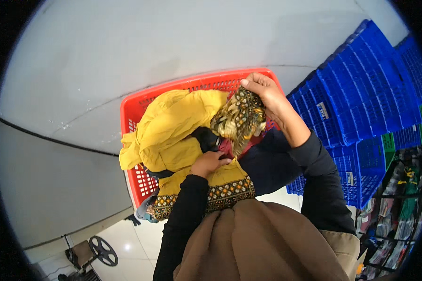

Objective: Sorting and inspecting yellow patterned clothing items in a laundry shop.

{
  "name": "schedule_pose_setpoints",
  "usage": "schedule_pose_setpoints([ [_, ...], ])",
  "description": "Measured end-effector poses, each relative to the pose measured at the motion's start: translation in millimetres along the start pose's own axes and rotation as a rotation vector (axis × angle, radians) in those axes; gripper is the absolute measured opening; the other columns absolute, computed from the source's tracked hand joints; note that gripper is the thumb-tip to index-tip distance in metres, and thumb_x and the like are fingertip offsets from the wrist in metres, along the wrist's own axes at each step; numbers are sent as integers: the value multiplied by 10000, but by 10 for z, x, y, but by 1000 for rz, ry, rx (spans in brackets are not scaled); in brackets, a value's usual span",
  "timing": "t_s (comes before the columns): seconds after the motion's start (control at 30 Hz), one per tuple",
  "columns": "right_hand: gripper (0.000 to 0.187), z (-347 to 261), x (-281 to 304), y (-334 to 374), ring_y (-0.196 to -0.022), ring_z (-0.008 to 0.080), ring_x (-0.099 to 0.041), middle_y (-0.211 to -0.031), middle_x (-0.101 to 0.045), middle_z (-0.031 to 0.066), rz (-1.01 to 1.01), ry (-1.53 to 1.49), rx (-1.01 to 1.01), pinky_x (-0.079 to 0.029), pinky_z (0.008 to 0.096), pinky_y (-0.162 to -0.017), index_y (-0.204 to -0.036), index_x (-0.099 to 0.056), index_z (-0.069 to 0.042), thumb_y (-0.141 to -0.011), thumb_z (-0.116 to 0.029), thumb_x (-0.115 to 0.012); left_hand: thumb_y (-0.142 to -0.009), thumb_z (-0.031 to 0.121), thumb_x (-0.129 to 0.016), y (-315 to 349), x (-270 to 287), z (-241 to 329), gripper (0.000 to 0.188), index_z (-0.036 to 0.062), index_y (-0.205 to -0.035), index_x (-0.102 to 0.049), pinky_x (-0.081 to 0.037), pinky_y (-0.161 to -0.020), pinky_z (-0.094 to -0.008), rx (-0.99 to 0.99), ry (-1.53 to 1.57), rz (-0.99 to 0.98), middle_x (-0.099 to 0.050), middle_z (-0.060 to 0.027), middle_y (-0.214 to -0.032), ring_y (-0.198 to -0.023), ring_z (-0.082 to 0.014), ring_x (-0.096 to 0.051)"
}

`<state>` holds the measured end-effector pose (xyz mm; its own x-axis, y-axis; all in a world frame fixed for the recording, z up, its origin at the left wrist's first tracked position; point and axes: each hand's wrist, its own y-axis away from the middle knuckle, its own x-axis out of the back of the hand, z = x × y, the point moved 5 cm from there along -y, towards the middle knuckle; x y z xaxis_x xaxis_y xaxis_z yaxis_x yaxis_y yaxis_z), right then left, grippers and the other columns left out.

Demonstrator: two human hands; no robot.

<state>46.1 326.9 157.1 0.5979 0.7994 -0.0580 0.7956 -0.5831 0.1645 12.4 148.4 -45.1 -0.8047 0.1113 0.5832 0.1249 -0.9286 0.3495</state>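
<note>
In front of me a red plastic basket is heaped with clothes. My right hand pinches the upper edge of a dark patterned cloth and holds it up over the basket's right part. Lower and to the left, my left hand has its fingers curled on a yellow garment with a patterned border. Another bunched yellow cloth drapes over the basket's left rim. A dark navy cloth hangs at the near right, partly under my right arm. Some maroon fabric shows between my hands.
Stacked blue plastic baskets stand close at the right, with another blue basket below. Packaged goods fill a dark rack at the lower right. A pale wall rises behind the red basket. At the lower left is a black spoked wheel.
</note>
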Motion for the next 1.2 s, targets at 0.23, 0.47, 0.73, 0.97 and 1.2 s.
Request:
schedule_pose_setpoints([
  [0.23,119,-1386,-21,893,-541,103,-530,-629,-545,17,64,-90,285,-424,227,-515,-762,-554,-56,-804,-156,-600,-811,450,-548,57,405,183,432,25,-855,-615,-446,-660,-418,25,138,380,-606,-196,-791,-754,-346,-584],
  [0.47,128,-1685,466,636,-684,156,-599,-784,-629,75,6,-419,309,-507,308,-637,-848,-611,-44,-836,-163,-566,-819,365,-583,88,598,162,508,22,-1181,-490,-419,-844,-405,-88,228,726,-558,-221,-1096,-1032,-343,-524],
  [0.73,458,247,363,689,-1010,221,-542,-1142,-557,146,-26,811,350,-415,333,-887,-1215,-467,7,-881,-300,-533,-856,183,-556,668,880,452,301,63,-1131,-561,-419,-867,-335,-284,224,794,-578,-144,-1106,-1030,-284,-543],
  [0.97,489,1575,416,1344,-952,365,-568,-948,-604,239,-50,1132,-247,-431,429,-823,-1008,-622,-45,-859,-475,-443,-867,103,-553,2200,763,115,235,-7,-1071,-591,-452,-813,-264,101,490,990,-626,-115,-997,-926,-159,-593],
  [1.2,297,1904,331,661,-926,316,-583,-973,-612,131,-171,1589,-163,-464,398,-777,-1048,-595,-128,-784,-261,-563,-852,79,-562,2273,631,323,198,-10,-1022,-612,-449,-806,-258,6,469,970,-640,-99,-958,-903,-151,-595],
])
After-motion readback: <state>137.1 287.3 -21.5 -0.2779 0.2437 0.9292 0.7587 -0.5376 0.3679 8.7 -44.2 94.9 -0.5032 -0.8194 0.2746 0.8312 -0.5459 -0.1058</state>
